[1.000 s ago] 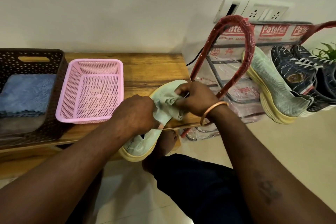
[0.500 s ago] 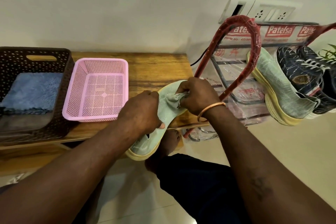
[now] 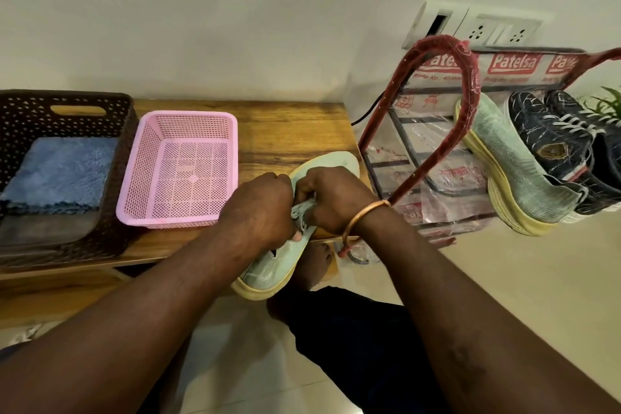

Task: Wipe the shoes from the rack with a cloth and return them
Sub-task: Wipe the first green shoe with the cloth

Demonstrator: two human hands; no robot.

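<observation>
A pale green shoe (image 3: 279,269) with a yellow sole lies tilted over the front edge of the wooden bench (image 3: 295,131), toe on the bench and heel hanging off. My left hand (image 3: 262,208) grips its middle. Close beside it, my right hand (image 3: 336,198) holds a bunched pale cloth (image 3: 304,208) against the shoe's upper. The two hands almost touch and hide the shoe's lacing. The matching green shoe (image 3: 510,171) stands on the red shoe rack (image 3: 467,77) at the right, next to dark blue sneakers (image 3: 554,141).
A pink mesh basket (image 3: 188,116) sits on the bench left of the shoe. Further left, a brown basket (image 3: 127,131) holds a folded blue cloth (image 3: 60,171). Wall sockets (image 3: 487,30) are above the rack, with a plant (image 3: 608,104) at the far right. My leg and foot are below the shoe.
My right hand with the cloth has slid along the shoe from the toe toward my left hand, so the two hands are now close together. More of the toe shows.
</observation>
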